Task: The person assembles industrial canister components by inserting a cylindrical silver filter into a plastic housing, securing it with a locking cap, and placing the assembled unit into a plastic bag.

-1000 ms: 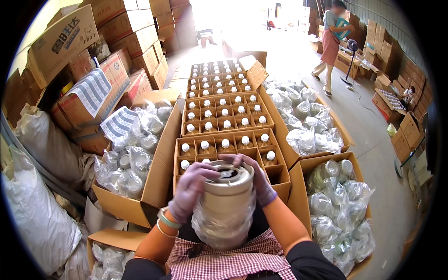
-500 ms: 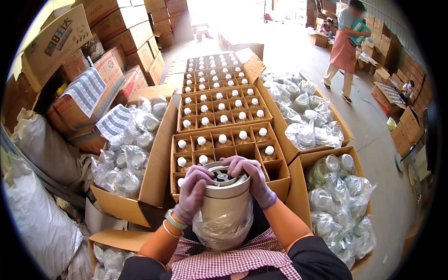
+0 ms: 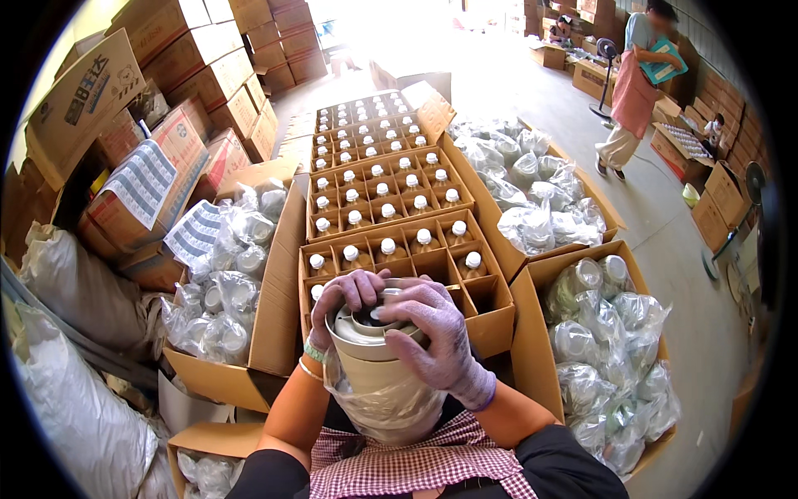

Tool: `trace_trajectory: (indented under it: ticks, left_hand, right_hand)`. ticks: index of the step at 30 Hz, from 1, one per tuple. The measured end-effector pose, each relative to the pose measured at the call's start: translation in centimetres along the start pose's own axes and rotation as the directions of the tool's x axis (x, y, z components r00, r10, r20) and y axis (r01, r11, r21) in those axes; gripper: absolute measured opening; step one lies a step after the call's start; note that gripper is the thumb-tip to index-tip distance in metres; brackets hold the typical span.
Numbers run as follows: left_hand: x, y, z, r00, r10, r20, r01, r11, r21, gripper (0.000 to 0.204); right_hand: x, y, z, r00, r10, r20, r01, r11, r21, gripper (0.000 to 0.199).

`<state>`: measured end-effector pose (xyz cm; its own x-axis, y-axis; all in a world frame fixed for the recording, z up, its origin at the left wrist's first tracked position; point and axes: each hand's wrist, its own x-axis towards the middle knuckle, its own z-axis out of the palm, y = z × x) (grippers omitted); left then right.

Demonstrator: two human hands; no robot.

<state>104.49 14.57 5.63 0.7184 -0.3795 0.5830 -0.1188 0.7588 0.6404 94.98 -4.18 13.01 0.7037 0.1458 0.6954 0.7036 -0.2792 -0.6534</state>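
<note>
In front of my body stands a grey-beige cylindrical unit (image 3: 378,378), with a round opening in its top and clear plastic film bunched around its lower part. My left hand (image 3: 351,293), in a thin purple-grey glove, is closed over the left and far rim. My right hand (image 3: 434,337), gloved the same way, curls over the right side, its fingertips at the opening and its thumb along the rim. Those fingers hide much of the opening. Just beyond is a divided carton (image 3: 490,326) of brown bottles with white caps (image 3: 387,246), some compartments without bottles.
More cartons of capped bottles (image 3: 382,190) line up ahead. Open boxes of plastic-wrapped clear containers flank me, left (image 3: 274,320) and right (image 3: 525,353). White sacks (image 3: 79,399) lie at far left. A person in a pink apron (image 3: 633,98) stands at the far right near a fan (image 3: 606,51).
My right hand has come over the opening from the right rim, and my left hand has shifted to the far left rim. The person in the apron has moved rightward.
</note>
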Motion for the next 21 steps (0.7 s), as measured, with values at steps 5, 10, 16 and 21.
trace_trajectory:
  ticks: [5, 10, 16, 21]
  left_hand:
    - [-2.6, 3.0, 3.7, 0.995, 0.036, -0.091, 0.032, 0.763, 0.646, 0.045]
    - [-3.0, 3.5, 9.4, 0.969, 0.226, -0.103, 0.076, 0.124, 0.989, 0.033]
    - [-1.6, 4.4, 6.0, 0.986, 0.086, -0.143, 0.078, 0.525, 0.848, 0.046]
    - [-1.5, 1.4, 0.0, 0.977, -0.027, -0.21, 0.026, 1.0, -0.007, 0.048]
  right_hand:
    - [-2.6, 7.5, 0.5, 0.983, 0.178, 0.049, -0.168, 0.755, 0.633, 0.026]
    - [-1.5, 13.3, 4.4, 0.982, 0.066, 0.175, -0.187, 0.322, 0.928, 0.042]
    - [-0.9, 10.8, 0.3, 0.948, 0.23, 0.22, -0.317, 0.624, 0.714, 0.038]
    - [1.1, 0.3, 0.3, 0.999, -0.04, 0.037, 0.039, 0.999, 0.013, 0.025]
